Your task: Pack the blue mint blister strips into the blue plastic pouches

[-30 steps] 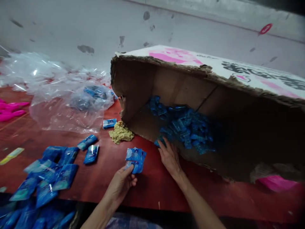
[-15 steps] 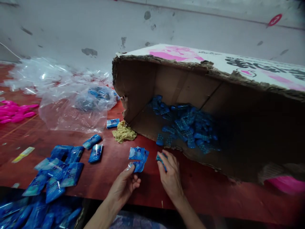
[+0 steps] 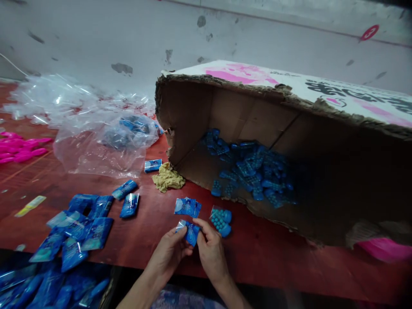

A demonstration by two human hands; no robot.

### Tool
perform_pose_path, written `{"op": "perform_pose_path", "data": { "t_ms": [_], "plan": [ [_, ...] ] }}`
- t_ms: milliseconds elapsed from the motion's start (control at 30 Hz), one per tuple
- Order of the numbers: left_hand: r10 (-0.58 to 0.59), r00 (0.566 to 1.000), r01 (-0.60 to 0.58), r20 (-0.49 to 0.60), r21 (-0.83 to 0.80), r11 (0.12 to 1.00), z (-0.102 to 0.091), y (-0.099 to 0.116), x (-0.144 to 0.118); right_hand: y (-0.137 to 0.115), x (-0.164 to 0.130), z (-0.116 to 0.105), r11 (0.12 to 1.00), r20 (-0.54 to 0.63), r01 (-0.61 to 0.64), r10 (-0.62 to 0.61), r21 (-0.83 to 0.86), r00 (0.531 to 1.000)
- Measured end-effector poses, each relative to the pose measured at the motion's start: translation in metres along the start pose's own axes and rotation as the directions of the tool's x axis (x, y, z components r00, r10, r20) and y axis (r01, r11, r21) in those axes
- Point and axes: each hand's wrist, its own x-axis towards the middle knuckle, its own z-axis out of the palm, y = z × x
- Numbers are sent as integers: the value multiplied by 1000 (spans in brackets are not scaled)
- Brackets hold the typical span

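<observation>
Between my two hands is a small blue printed card (image 3: 192, 234). My left hand (image 3: 170, 248) pinches its left side with the thumb on top. At its right edge, the fingers of my right hand (image 3: 210, 248) are closed on it as well. Just beyond the hands lie a few more blue cards (image 3: 185, 206), overlapping on the red table. To the right, clear packs of blue beads (image 3: 220, 219) rest on the table near the carton's lower edge.
A big cardboard carton (image 3: 183, 98) lies on its side, with many blue bead packs (image 3: 257, 169) inside. Filled blue packets (image 3: 77, 227) are heaped at left. A yellow cloth (image 3: 168, 177), clear plastic bags (image 3: 96, 150) and pink pieces (image 3: 19, 148) lie farther back on the table (image 3: 138, 244).
My right hand has let go of the bead packs and moved left to the card. My left hand has drawn the card slightly nearer, away from the other cards.
</observation>
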Motion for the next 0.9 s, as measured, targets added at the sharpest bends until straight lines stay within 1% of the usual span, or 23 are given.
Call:
{"op": "perform_pose_path", "data": {
  "t_ms": [67, 133, 233, 300, 400, 500, 567, 633, 667, 733, 767, 800, 833, 900],
  "plan": [
    [-53, 998, 52, -25, -48, 998, 0, 0, 0, 0, -4, 3, 991, -39, 60, -66, -123, 997],
    [-47, 999, 46, -23, -65, 997, -1, 0, 0, -2, -6, 3, 986, -35, 47, -53, -160, 998],
    [-39, 999, 40, 17, -71, 997, -2, 1, -1, -9, -5, 1, 996, 28, -64, 66, -66, 997],
    [-54, 998, 57, 32, -87, 995, -3, 0, -1, -14, -3, -2, 993, 72, -117, 117, -2, 991],
    [-62, 997, 66, 39, -94, 993, -3, -1, -2, -17, -1, -5, 992, 98, -128, 129, -12, 987],
    [-49, 999, 50, 25, -68, 996, -2, -2, -3, -14, 0, -7, 989, 75, -143, 146, -44, 986],
    [-24, 999, 25, 28, -28, 999, 0, -3, -4, -11, 1, -6, 984, 113, -176, 176, -4, 978],
    [32, 999, -33, 23, 41, 999, 1, -4, -4, -9, 2, -6, 980, 162, -198, 191, 29, 968],
    [79, 997, -79, 8, 81, 994, 1, -4, -5, -8, 3, -5, 980, 161, -196, 189, 30, 969],
    [181, 983, -174, -33, 147, 974, 2, -4, -5, -6, 3, -3, 986, 118, -165, 161, 20, 980],
    [208, 977, -198, -44, 157, 967, 2, -4, -6, -6, 3, -2, 989, 95, -145, 142, 28, 985],
    [203, 978, -196, -39, 146, 970, 2, -3, -5, -6, 3, -2, 990, 77, -132, 128, 53, 989],
    [171, 985, -167, -25, 113, 979, 3, -3, -5, -6, 3, -1, 988, 70, -127, 121, 83, 990],
    [51, 999, -51, -5, 13, 999, 3, -3, -4, -7, 3, -4, 986, 76, -130, 122, 104, 990]
  ]
}}
